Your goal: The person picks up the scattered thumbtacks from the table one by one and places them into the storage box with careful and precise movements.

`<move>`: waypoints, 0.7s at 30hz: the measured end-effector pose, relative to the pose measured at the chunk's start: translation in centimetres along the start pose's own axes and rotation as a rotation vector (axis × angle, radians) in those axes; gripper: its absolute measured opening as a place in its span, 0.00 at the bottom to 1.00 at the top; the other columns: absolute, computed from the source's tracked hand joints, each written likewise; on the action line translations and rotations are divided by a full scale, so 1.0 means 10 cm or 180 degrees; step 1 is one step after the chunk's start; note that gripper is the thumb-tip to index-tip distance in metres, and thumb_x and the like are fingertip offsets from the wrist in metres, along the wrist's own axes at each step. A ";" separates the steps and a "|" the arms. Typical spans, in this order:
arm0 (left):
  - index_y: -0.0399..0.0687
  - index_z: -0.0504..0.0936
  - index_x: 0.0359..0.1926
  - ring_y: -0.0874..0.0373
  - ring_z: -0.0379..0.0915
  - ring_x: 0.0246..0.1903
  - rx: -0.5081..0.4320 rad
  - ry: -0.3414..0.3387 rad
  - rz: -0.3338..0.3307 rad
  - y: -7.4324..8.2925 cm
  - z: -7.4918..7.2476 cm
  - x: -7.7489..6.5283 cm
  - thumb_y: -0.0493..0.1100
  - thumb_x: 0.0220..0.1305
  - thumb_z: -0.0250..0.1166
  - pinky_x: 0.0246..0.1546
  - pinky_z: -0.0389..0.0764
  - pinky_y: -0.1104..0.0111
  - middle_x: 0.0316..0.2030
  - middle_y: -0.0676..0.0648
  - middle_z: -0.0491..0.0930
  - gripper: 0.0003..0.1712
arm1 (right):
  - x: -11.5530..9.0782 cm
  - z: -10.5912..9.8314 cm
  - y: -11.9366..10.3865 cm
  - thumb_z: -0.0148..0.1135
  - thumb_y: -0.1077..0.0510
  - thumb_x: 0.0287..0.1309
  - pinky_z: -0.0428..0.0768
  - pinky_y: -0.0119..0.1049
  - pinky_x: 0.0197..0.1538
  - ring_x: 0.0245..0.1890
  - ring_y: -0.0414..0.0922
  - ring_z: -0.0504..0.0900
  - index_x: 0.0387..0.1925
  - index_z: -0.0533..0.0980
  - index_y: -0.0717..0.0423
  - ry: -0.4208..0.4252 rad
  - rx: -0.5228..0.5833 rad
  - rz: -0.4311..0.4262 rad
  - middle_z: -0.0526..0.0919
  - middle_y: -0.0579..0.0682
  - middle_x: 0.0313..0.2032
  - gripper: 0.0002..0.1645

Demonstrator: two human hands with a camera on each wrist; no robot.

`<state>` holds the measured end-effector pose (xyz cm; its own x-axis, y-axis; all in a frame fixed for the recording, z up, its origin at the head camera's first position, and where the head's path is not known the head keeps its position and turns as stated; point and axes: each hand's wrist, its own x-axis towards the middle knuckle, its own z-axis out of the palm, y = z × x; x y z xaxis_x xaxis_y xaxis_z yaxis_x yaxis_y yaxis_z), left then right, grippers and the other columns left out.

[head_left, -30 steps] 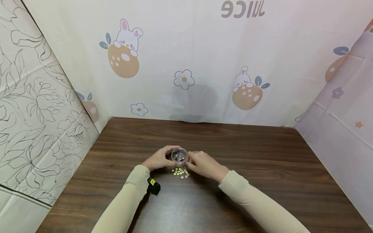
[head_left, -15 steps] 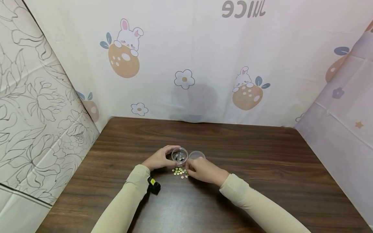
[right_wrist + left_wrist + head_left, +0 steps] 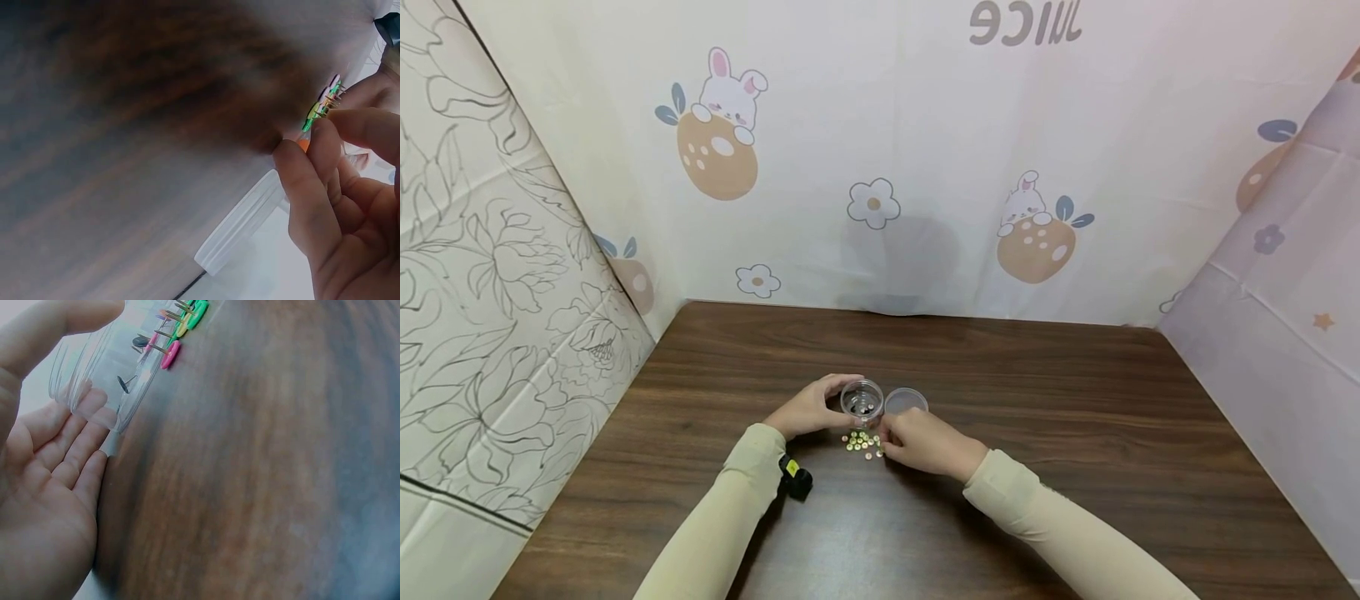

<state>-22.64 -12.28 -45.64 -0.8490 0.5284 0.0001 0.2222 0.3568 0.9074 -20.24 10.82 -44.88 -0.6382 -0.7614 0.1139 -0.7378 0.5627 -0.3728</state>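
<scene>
My left hand (image 3: 808,410) holds a clear round plastic jar (image 3: 852,390) upright on the table, thumb on the near side, fingers on the far side. A few thumbtacks (image 3: 125,384) lie inside the jar. Just in front of it, several thumbtacks (image 3: 859,442) with green, yellow and pink heads are scattered, some point up. My right hand (image 3: 928,442) is at the right edge of this scatter. In the right wrist view its fingertips pinch an orange-headed thumbtack (image 3: 304,144), mostly hidden by the fingers.
A clear round lid (image 3: 906,399) lies right of the jar, partly behind the right hand. A small black device (image 3: 796,477) with a yellow mark sits at the left wrist. The brown wooden table (image 3: 1037,383) ends at a patterned curtain (image 3: 925,150).
My right hand has moved from the jar's rim toward me, down to the scattered thumbtacks, uncovering the lid behind it. The left hand and jar have stayed in place.
</scene>
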 end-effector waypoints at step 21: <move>0.63 0.67 0.64 0.63 0.63 0.57 -0.0053 0.0131 -0.0058 -0.32 0.05 0.13 0.50 0.47 0.74 0.58 0.67 0.54 0.60 0.52 0.67 0.41 | -0.01 -0.01 0.01 0.54 0.64 0.58 0.69 0.26 0.20 0.16 0.31 0.66 0.25 0.71 0.53 0.0127 -0.0086 0.0016 0.72 0.40 0.19 0.07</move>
<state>-24.19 -12.40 -48.76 -0.8719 0.4896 0.0004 0.1987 0.3531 0.9142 -20.32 10.96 -44.88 -0.6497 -0.7455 0.1489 -0.7400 0.5753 -0.3486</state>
